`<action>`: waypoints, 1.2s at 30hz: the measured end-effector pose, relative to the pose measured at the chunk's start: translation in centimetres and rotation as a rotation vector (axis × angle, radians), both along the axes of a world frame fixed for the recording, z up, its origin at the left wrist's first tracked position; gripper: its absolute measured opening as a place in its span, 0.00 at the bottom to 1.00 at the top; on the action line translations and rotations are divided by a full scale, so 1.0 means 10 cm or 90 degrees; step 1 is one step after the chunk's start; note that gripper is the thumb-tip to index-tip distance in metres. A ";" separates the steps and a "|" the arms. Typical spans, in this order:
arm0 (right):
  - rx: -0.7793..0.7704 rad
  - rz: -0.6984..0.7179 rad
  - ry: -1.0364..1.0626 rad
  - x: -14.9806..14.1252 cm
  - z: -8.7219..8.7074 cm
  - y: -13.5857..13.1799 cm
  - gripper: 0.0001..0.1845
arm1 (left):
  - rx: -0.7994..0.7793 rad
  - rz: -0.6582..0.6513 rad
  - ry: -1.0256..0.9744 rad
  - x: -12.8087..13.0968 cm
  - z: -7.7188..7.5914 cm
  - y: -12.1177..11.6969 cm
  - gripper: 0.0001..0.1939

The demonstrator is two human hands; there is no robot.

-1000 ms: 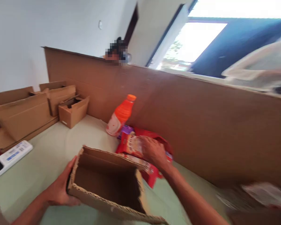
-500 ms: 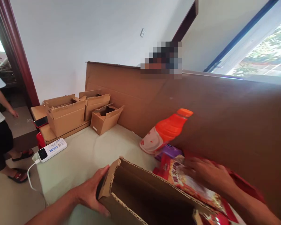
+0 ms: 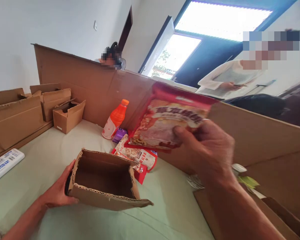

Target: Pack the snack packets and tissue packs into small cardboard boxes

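Note:
My right hand [image 3: 212, 150] is closed on a red snack packet [image 3: 162, 116], holding it raised above the table with the thumb across its printed front. Around the left end of an open cardboard box [image 3: 102, 196], my left hand [image 3: 58, 191] grips with thumb in front and fingers partly hidden. The inside of the box looks dark, with bare walls. Behind it lie a red-and-white food pouch [image 3: 146, 158] and a purple packet [image 3: 119, 135]. An orange drink bottle [image 3: 117, 116] with a pale label stands next to the purple packet.
Several open cardboard boxes [image 3: 67, 121] stand at the left. A white device [image 3: 6, 163] lies at the left table edge. A tall cardboard panel [image 3: 90, 83] runs behind everything. At the right are cardboard [image 3: 205, 206] and a green item [image 3: 248, 181]. Two people are beyond the panel.
My right hand has lifted the red packet from the pile behind the box. The view has swung right. My left hand stays on the box.

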State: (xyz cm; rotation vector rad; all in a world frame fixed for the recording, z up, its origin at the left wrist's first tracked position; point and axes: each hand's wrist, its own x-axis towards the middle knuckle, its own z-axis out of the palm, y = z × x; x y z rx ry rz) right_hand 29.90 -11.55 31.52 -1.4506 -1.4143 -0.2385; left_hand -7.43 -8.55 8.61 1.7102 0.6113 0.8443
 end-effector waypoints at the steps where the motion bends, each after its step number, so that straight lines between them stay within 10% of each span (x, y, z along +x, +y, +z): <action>1: 0.046 0.012 0.015 -0.12 0.03 -0.11 0.12 | -0.004 -0.002 -0.008 0.00 0.00 0.00 0.65; 9: -0.153 0.296 -0.304 -0.70 -0.43 -0.46 0.14 | 0.004 -0.014 -0.017 0.00 -0.01 0.01 0.64; 15: -0.621 0.363 -0.587 -1.04 -0.45 -0.19 0.10 | 0.031 -0.015 -0.017 0.02 -0.01 -0.01 0.60; 21: -0.755 0.436 -0.677 -1.45 -0.54 0.08 0.12 | 0.055 -0.003 0.016 0.02 0.06 -0.03 0.59; 28: -0.580 0.398 -0.370 -0.95 -0.34 -0.07 0.17 | 0.107 0.049 0.069 -0.05 0.04 -0.07 0.57; 36: -0.421 0.373 -0.254 -0.81 -0.71 -0.16 0.25 | 0.391 0.213 0.062 0.11 0.48 -0.42 0.32</action>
